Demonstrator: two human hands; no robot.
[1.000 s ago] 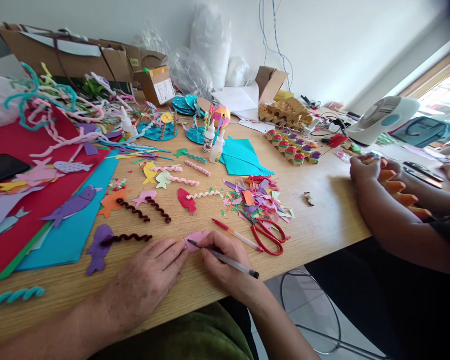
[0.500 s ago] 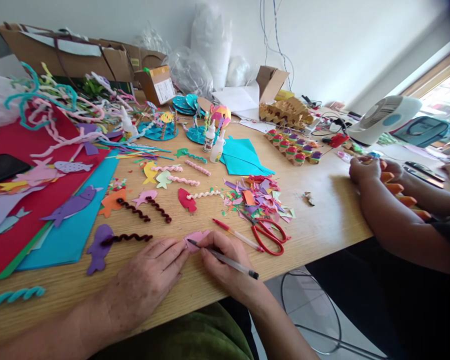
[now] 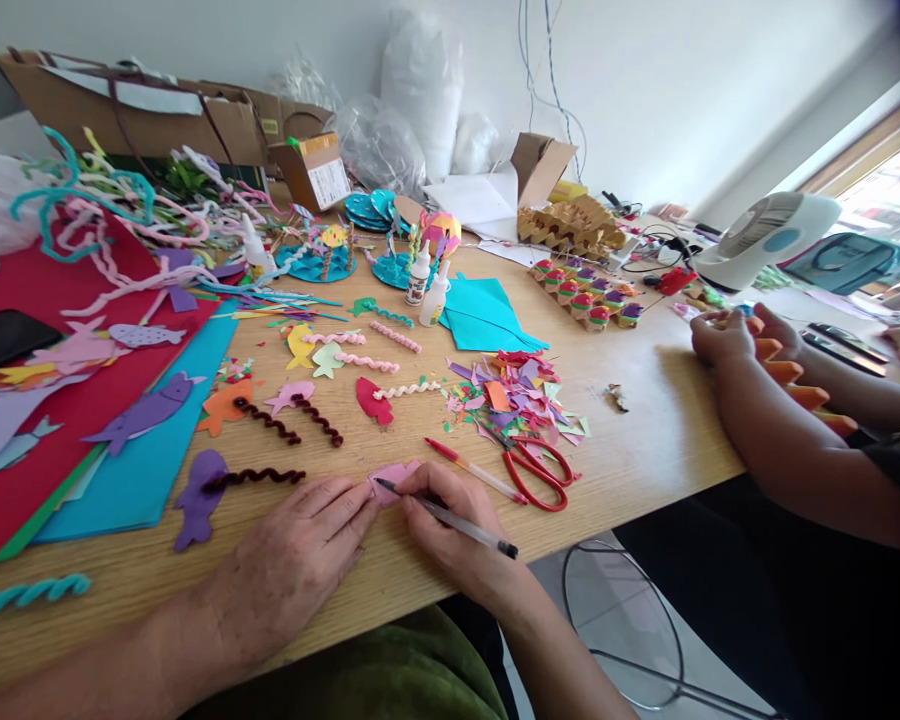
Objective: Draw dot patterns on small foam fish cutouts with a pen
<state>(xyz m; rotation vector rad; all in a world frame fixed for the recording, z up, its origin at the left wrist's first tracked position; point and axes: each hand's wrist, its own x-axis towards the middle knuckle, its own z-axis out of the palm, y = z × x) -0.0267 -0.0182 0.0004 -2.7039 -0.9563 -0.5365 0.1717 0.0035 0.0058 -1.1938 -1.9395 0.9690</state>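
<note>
A small pink paper cutout (image 3: 394,480) lies on the wooden table near its front edge. My left hand (image 3: 300,555) rests flat beside it, its fingertips on the cutout's left end. Wrapped round a black pen with a clear barrel (image 3: 465,524), my right hand (image 3: 450,520) holds the pen tip against the pink paper. Just behind are a red pen (image 3: 476,468) and red-handled scissors (image 3: 538,474). To the left, a purple paper fish (image 3: 199,500) has a dark brown twisted pipe cleaner on it. A red paper fish (image 3: 375,400) with a pale twist lies farther back.
Paper scraps (image 3: 521,395) are heaped behind the scissors. Glue bottles (image 3: 433,296) stand mid-table. Coloured sheets (image 3: 120,490) cover the left side. At the right, another person's hands (image 3: 727,340) hold an orange bumpy piece (image 3: 784,372), near a white fan (image 3: 769,240).
The other person's hands and the orange piece have shifted slightly left. My hands, the pen and the pink cutout show almost no movement.
</note>
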